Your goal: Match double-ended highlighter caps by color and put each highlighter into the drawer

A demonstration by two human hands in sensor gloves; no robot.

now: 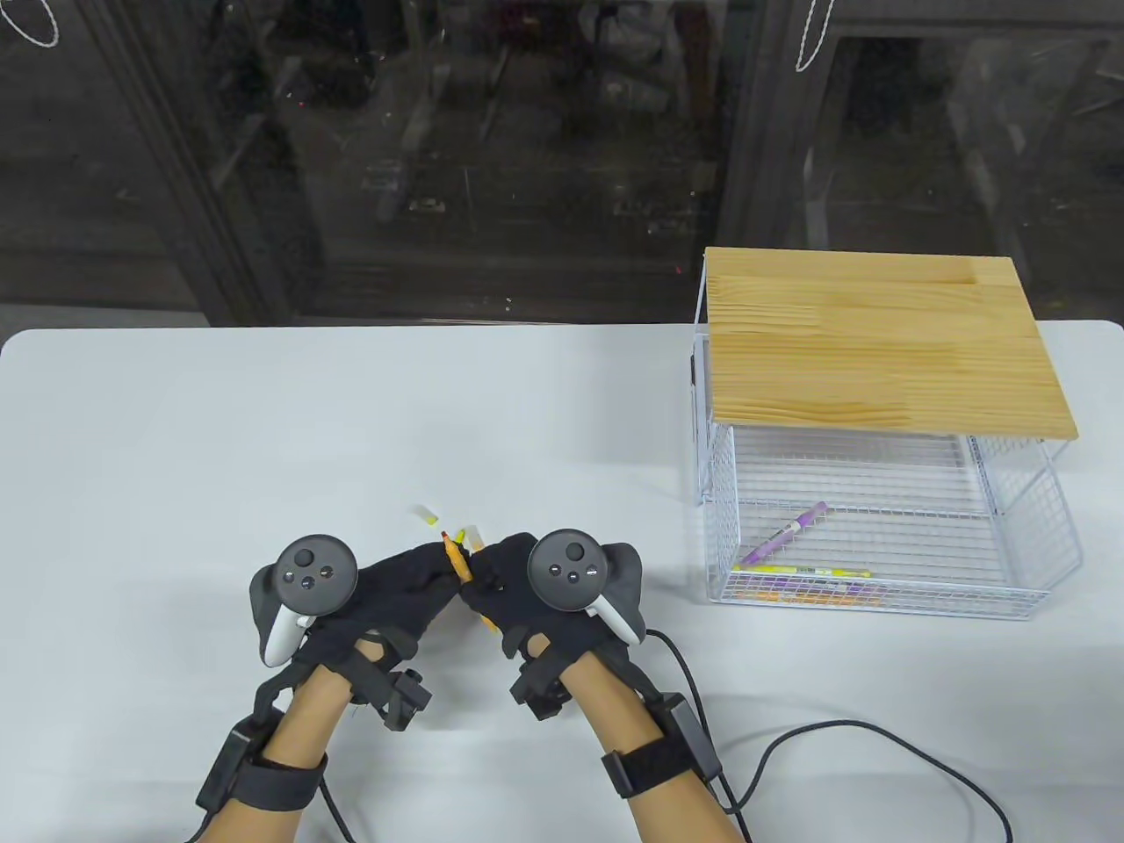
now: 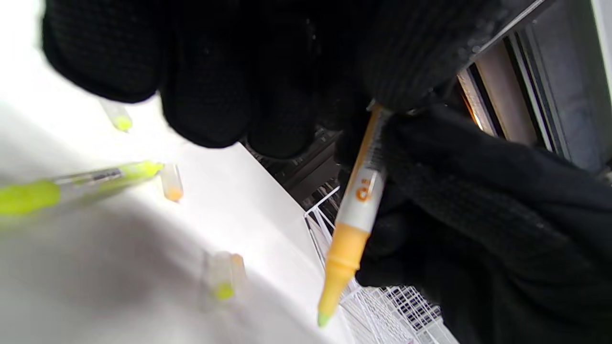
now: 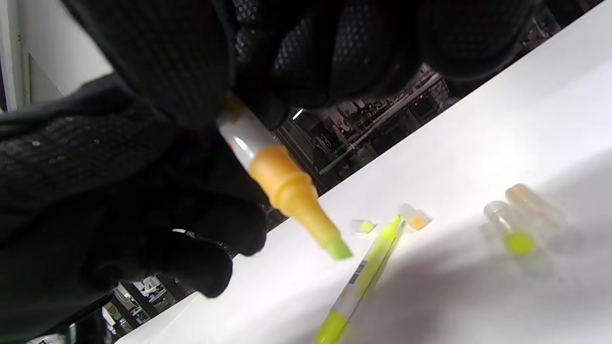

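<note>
An orange highlighter (image 1: 457,562) is held between both hands above the table near its front middle. My left hand (image 1: 436,562) pinches it from the left and my right hand (image 1: 482,572) grips it from the right. Its lower end (image 2: 323,318) is uncapped, with a greenish tip (image 3: 338,249). A yellow highlighter (image 3: 362,274) lies on the table under the hands, one end uncapped. Several loose clear caps lie near it: a yellow one (image 3: 509,231), an orange one (image 3: 532,200), another orange (image 3: 415,218) and another yellow (image 3: 362,226). The wire drawer (image 1: 878,606) stands open at the right.
The drawer holds a purple highlighter (image 1: 784,533), a yellow one (image 1: 808,571) and an orange one (image 1: 808,599). A wooden top (image 1: 878,342) covers its wire frame. Black cables (image 1: 861,738) run over the table at the front right.
</note>
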